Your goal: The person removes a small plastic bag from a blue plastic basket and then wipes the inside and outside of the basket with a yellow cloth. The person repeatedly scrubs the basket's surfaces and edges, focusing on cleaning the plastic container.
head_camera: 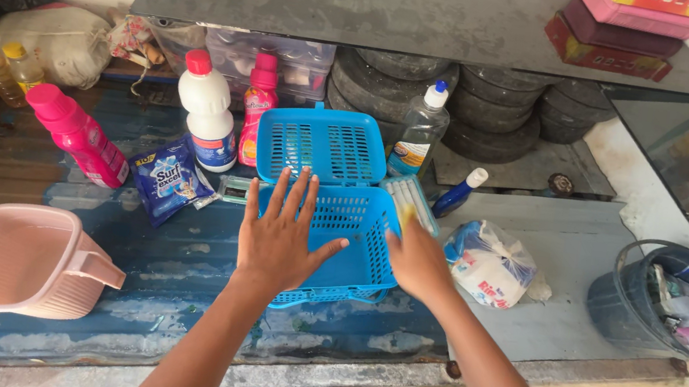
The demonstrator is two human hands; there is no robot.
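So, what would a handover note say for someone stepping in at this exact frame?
Left hand: open, fingers spread, palm flat on the near left edge of the blue basket.
Right hand: at the basket's right rim; its grip is hidden, so I cannot tell if it holds anything.
Basket: on the blue table, its lid open and standing up behind it; it looks empty.
Around it: white bottle, pink bottle, blue sachet, clear bottle, white bag.
Done: lid open. Left: nothing is in the basket yet.
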